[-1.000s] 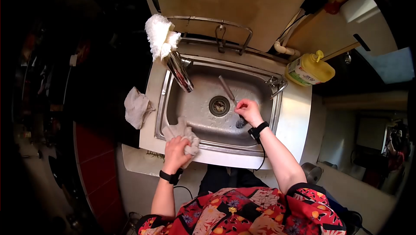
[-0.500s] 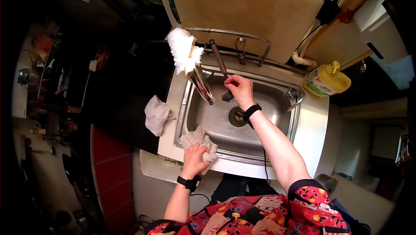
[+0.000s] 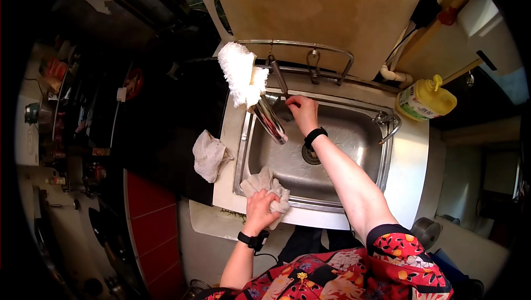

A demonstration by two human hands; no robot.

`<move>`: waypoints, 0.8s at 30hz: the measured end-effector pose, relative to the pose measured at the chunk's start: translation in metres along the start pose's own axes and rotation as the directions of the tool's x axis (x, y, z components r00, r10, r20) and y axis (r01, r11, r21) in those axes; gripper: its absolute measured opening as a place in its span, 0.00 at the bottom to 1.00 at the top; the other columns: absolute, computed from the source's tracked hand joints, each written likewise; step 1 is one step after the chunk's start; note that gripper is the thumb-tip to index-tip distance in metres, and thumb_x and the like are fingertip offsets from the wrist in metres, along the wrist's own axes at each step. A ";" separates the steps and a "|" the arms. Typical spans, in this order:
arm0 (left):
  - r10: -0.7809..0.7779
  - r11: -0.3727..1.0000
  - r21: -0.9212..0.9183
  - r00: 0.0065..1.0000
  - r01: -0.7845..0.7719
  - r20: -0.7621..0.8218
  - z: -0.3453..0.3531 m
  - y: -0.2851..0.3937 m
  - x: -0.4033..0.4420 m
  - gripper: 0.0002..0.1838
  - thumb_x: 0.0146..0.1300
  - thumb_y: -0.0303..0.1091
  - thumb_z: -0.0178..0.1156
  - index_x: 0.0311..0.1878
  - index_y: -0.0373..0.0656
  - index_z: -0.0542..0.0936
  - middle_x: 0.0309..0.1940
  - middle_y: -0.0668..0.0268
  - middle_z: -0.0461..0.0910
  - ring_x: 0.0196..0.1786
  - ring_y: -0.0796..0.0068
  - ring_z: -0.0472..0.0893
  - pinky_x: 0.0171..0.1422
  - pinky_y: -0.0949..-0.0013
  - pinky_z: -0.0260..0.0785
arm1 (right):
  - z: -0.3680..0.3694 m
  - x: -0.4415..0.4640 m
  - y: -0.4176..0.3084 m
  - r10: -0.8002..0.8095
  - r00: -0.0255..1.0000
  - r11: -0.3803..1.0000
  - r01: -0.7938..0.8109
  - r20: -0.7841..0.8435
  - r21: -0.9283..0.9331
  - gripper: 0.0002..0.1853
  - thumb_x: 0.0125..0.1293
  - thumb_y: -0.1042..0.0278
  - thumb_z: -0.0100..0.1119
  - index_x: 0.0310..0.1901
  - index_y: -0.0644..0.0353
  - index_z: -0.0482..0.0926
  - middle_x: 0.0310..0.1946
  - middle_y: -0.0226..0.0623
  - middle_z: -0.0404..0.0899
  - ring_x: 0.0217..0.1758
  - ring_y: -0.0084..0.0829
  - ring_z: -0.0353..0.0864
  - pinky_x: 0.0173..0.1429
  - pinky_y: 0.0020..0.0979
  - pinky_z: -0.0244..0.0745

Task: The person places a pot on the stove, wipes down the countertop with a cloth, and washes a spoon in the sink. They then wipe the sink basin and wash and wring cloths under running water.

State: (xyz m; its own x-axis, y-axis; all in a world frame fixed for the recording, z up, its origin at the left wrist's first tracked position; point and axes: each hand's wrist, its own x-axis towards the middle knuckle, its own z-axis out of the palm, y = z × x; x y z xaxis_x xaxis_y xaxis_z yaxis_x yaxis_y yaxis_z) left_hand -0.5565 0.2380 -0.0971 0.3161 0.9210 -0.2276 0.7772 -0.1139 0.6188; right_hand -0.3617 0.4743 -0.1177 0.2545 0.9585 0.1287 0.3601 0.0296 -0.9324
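Taking the sink (image 3: 359, 153) as a clock face, with twelve at its far side, the right grip (image 3: 303, 115) is inside eleven o'clock. Its fingertips seem pinched on the lower part of a dark-handled utensil (image 3: 279, 77), whose handle leans out past the far rim at eleven, up to the metal rail (image 3: 337, 55). The left grip (image 3: 261, 211) is closed on a bunched grey cloth (image 3: 258, 181), which drapes over the near rim at eight o'clock.

As for progress, the handle appears up at the rail, though whether it is hooked there I cannot tell; the utensil is not yet let go, and the bunched cloth remains unlaid. The utensil's working end is too dark and blurred to judge.

A second cloth (image 3: 209, 157) lies loose at nine o'clock on the tabletop (image 3: 406, 173). At half past ten a white terry cloth (image 3: 237, 73) covers the top of a shiny metal cylinder (image 3: 270, 125). A tap (image 3: 390, 126) stands near two o'clock, with a yellow pump bottle (image 3: 437, 100) just beyond.
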 end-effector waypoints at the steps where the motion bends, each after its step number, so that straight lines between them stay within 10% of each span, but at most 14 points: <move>1: 0.000 1.000 0.004 1.000 0.000 -0.002 0.000 0.000 0.000 0.17 0.36 0.36 0.68 0.35 0.54 0.78 0.34 0.66 0.71 0.43 0.61 0.72 0.46 0.60 0.60 | -0.001 -0.003 0.002 -0.032 0.999 0.999 0.032 0.013 -0.008 0.05 0.51 0.79 0.59 0.30 0.62 0.83 0.28 0.42 0.83 0.31 0.37 0.84 0.39 0.31 0.77; 18: -0.006 1.000 0.002 1.000 0.006 0.023 -0.001 -0.002 0.001 0.19 0.35 0.36 0.68 0.36 0.54 0.77 0.35 0.65 0.70 0.44 0.60 0.72 0.47 0.59 0.60 | 0.007 0.013 -0.007 -0.044 0.998 0.999 0.043 -0.033 -0.032 0.07 0.52 0.80 0.58 0.32 0.63 0.84 0.32 0.44 0.83 0.36 0.42 0.83 0.42 0.34 0.76; 24: -0.002 1.000 -0.004 0.999 0.002 0.042 0.000 -0.002 0.002 0.18 0.37 0.36 0.67 0.37 0.54 0.77 0.36 0.64 0.71 0.45 0.58 0.71 0.47 0.57 0.61 | 0.008 0.010 0.010 -0.219 0.971 0.973 0.225 0.095 -0.050 0.14 0.52 0.81 0.55 0.41 0.59 0.83 0.52 0.47 0.77 0.51 0.49 0.78 0.56 0.38 0.74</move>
State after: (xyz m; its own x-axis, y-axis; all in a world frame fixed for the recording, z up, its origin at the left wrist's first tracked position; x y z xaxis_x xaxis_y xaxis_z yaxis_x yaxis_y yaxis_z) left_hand -0.5577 0.2400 -0.0985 0.3373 0.9046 -0.2604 0.7756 -0.1103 0.6215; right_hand -0.3626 0.4863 -0.1279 0.0830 0.9511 0.2975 0.4522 0.2300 -0.8618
